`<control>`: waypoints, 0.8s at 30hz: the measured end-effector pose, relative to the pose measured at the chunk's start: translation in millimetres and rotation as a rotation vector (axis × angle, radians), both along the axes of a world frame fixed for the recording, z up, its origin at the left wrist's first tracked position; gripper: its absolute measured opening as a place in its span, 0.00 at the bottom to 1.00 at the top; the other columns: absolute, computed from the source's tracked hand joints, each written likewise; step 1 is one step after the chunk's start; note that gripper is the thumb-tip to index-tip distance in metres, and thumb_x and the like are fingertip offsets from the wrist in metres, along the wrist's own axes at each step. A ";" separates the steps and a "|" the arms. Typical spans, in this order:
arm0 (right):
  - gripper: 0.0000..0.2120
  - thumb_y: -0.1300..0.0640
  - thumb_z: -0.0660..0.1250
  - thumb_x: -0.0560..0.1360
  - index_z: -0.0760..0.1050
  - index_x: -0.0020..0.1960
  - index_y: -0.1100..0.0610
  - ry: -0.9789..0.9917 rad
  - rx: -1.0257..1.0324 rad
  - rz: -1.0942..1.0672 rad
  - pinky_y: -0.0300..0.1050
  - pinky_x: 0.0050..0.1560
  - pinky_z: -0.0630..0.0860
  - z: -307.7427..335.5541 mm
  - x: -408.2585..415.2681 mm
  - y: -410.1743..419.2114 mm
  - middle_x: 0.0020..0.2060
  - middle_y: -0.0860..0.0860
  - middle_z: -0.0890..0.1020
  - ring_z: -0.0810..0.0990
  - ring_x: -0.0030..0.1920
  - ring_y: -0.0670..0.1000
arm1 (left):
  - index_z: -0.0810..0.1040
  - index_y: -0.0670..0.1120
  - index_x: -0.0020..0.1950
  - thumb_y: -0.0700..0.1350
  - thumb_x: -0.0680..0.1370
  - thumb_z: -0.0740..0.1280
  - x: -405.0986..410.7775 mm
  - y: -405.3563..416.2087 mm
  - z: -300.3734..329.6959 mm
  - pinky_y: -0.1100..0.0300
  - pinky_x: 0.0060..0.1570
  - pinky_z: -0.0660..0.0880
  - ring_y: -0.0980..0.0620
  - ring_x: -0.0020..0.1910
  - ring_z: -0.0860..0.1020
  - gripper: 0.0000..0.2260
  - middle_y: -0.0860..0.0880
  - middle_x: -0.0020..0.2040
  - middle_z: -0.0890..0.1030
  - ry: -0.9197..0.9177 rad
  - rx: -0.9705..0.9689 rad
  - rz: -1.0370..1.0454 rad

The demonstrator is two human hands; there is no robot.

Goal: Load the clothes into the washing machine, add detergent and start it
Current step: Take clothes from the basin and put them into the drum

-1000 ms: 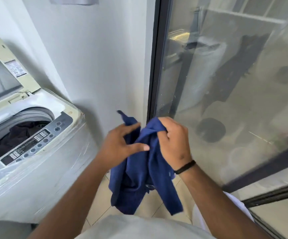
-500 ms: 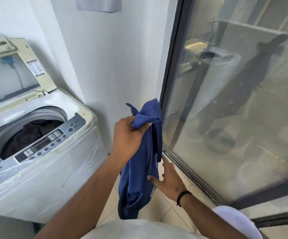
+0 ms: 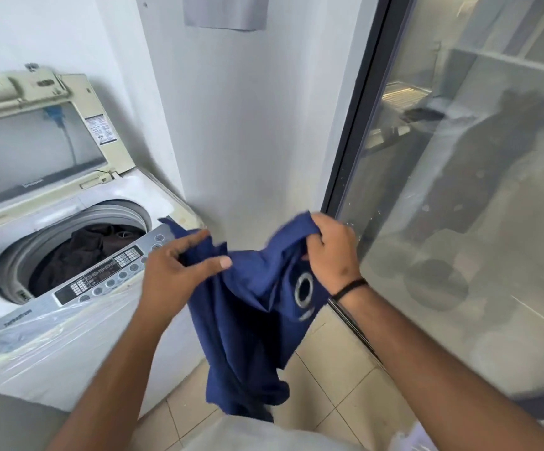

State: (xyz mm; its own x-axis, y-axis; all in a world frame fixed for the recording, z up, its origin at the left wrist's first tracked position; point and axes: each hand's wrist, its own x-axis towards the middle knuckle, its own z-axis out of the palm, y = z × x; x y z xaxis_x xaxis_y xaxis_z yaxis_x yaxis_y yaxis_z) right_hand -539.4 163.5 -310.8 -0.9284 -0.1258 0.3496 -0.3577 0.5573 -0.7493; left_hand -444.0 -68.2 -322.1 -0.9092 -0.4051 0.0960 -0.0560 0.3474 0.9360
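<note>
Head camera shows me both hands holding one blue shirt (image 3: 257, 320) in the air, just to the right of the washing machine (image 3: 69, 336). My left hand (image 3: 174, 271) pinches a fold of it between thumb and long fingers, which are almost straight. My right hand (image 3: 332, 252) is curled tight round the upper edge. I judge the shirt is light, soft and limp; it will fold and slide, not break. A grip on a bunched part near the top is best, so the loose bottom end does not drag over the rim. It is dark blue with a pale ring print and hangs down in folds. Dark clothes (image 3: 82, 252) lie already in the drum, and the lid (image 3: 36, 151) stands open.
</note>
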 end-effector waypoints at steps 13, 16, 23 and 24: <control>0.23 0.68 0.66 0.77 0.71 0.71 0.61 0.115 -0.318 0.599 0.52 0.64 0.76 64.6 -12.9 -87.6 0.63 0.53 0.79 0.78 0.64 0.49 | 0.62 0.43 0.27 0.35 0.77 0.68 -74.8 27.7 8.6 0.61 0.29 0.60 0.59 0.24 0.62 0.21 0.51 0.22 0.65 0.195 0.146 0.210; 0.31 0.55 0.75 0.73 0.68 0.72 0.60 0.255 -0.303 0.343 0.54 0.62 0.76 11.5 -23.1 -79.1 0.66 0.52 0.72 0.74 0.66 0.55 | 0.67 0.39 0.27 0.49 0.76 0.73 -97.9 16.9 27.5 0.51 0.29 0.68 0.54 0.27 0.69 0.24 0.40 0.24 0.71 0.247 0.204 0.278; 0.21 0.39 0.66 0.76 0.72 0.64 0.48 -0.325 0.309 0.297 0.42 0.51 0.77 -159.6 -76.6 -68.9 0.52 0.47 0.74 0.78 0.54 0.52 | 0.75 0.27 0.47 0.50 0.76 0.73 -138.7 -25.7 92.3 0.30 0.47 0.76 0.36 0.44 0.82 0.24 0.25 0.46 0.78 0.448 0.372 0.305; 0.12 0.43 0.65 0.78 0.74 0.56 0.48 -0.394 0.347 0.282 0.46 0.47 0.78 -169.2 -88.8 -70.1 0.46 0.47 0.76 0.80 0.50 0.54 | 0.74 0.26 0.47 0.50 0.76 0.73 -140.2 -33.4 98.6 0.31 0.48 0.76 0.39 0.44 0.81 0.24 0.25 0.46 0.78 0.456 0.352 0.344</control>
State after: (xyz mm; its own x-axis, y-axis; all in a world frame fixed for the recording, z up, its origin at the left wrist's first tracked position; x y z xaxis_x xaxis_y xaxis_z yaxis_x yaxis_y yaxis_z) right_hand -628.1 93.4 -480.0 -0.8937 -0.4321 -0.1206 -0.2595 0.7173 -0.6466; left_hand -584.2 -101.6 -223.4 -0.6223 -0.7422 0.2488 0.3190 0.0498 0.9464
